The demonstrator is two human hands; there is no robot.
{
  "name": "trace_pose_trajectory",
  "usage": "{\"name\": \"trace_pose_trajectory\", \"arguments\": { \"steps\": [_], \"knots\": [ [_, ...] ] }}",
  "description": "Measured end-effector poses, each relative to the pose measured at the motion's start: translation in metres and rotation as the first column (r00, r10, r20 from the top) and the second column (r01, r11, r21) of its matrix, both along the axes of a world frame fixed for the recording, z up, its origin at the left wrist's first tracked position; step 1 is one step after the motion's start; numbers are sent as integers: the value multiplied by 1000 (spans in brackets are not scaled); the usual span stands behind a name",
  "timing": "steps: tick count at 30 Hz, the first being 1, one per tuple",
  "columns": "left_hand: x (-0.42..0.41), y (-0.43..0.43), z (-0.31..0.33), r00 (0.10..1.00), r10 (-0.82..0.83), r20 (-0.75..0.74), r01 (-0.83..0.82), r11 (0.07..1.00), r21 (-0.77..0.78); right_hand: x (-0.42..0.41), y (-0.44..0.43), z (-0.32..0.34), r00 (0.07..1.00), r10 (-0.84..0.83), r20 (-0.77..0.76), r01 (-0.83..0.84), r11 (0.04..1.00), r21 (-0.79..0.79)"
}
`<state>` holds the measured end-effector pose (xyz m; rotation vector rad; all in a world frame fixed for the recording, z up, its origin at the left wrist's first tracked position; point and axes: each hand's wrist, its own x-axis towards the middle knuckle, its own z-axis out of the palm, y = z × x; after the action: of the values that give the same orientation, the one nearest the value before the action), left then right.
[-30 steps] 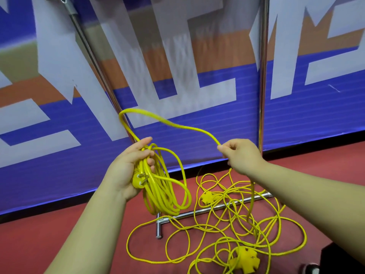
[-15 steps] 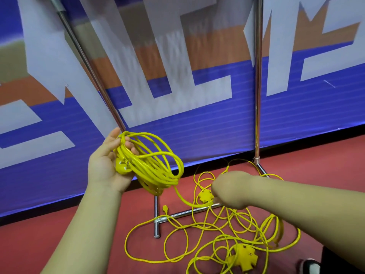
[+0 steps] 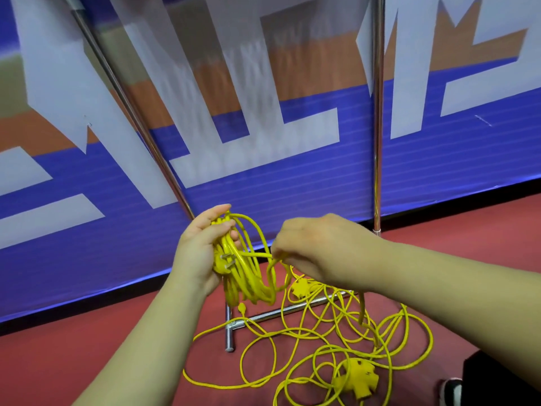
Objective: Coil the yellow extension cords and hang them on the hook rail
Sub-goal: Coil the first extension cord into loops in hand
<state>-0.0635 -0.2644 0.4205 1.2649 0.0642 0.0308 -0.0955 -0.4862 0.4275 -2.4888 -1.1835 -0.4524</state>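
Yellow extension cord coil [image 3: 248, 279] hangs above the chrome rack's foot bar [image 3: 288, 309], gripped together with its plug [image 3: 225, 260] by the left hand [image 3: 199, 250]. The right hand [image 3: 319, 250], just beside the coil, pinches one strand. Loose cord [image 3: 263, 335] sprawls tangled over that bar on the red floor [image 3: 87, 347], with a yellow multi-socket [image 3: 357, 376] on the person's side of the bar.

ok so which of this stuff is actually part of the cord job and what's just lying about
Part of the job: coil gripped in the left hand; strand pinched by the right hand; loose cords and socket block on the floor; metal stand, probably the rail's, though no hooks show.
Just there: banner wall; shoe at the bottom right.
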Motion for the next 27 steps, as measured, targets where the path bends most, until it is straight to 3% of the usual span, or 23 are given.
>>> {"name": "trace_pose_trajectory", "arguments": {
  "steps": [4,7,13,20,24,27],
  "knots": [
    [-2,-12,-6,993,-115,4,114,985,133,8,-9,6,975,-206,80,201,977,65],
    [-6,-22,-7,973,-228,-27,228,951,206,16,-18,8,948,-312,59,304,946,115],
    [-12,-39,-9,940,-340,-29,332,894,299,19,-33,13,941,-333,-57,338,928,154],
    [-14,-54,-12,964,-263,44,189,789,585,18,-43,20,946,-310,-97,325,908,266],
    [-16,-58,-12,973,-228,46,164,812,561,21,-42,18,949,-305,-75,314,908,277],
    [-15,-58,-12,960,-279,8,245,855,457,27,-47,16,947,-301,-111,321,891,320]
  ]
}}
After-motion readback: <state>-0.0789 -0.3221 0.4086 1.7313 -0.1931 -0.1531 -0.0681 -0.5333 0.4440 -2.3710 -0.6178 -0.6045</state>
